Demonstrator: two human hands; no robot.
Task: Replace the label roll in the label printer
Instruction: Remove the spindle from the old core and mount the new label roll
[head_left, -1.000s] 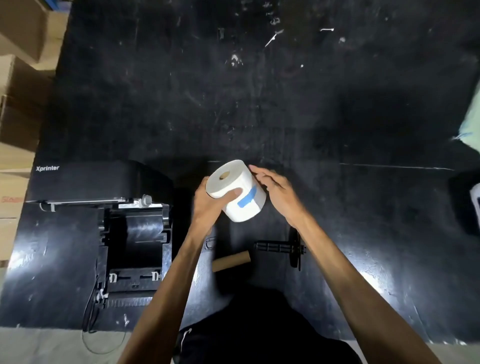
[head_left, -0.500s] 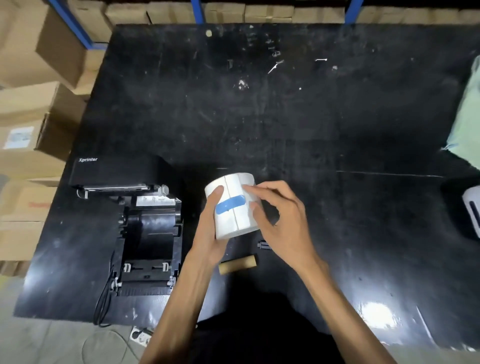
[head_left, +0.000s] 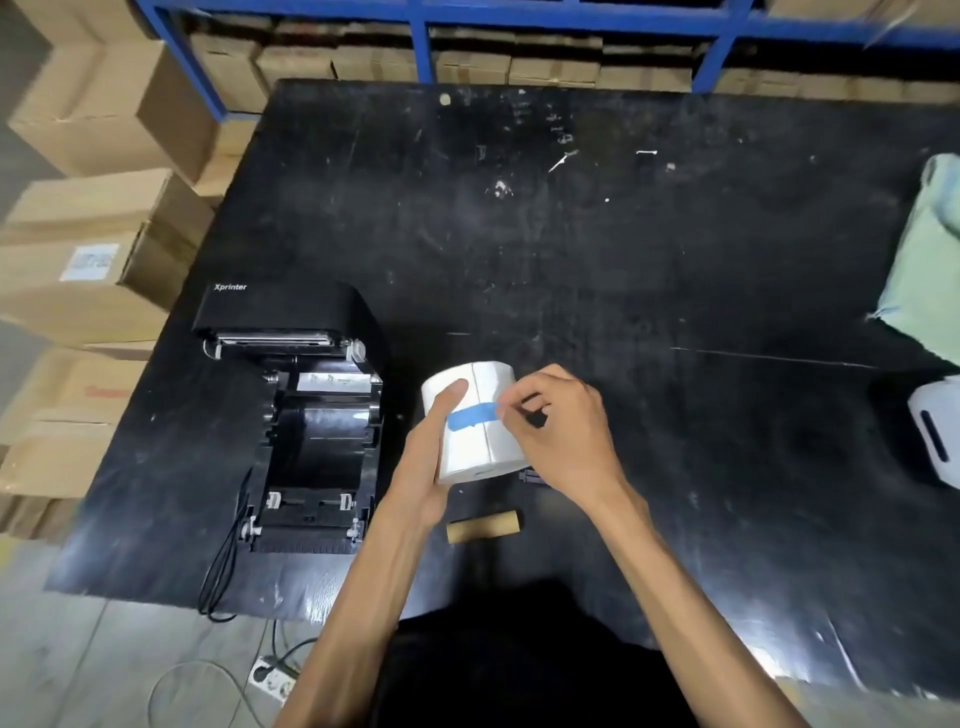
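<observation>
One cardboard core (head_left: 483, 526) on table (head_left: 675, 260) near held label roll (head_left: 478, 447); printer (head_left: 291, 312) open.

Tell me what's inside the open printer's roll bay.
No roll shows in the label printer bay: only black walls and two white guide tabs near the front. Its deep corners are too dark to read. The label roll is outside it.

My white label roll (head_left: 478, 421) has a blue tape strip (head_left: 470, 417); black printer (head_left: 301, 415), scuffed black bench (head_left: 623, 260), brown cardboard core (head_left: 483, 526).

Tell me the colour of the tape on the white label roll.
Blue tape; head view shows it.
</observation>
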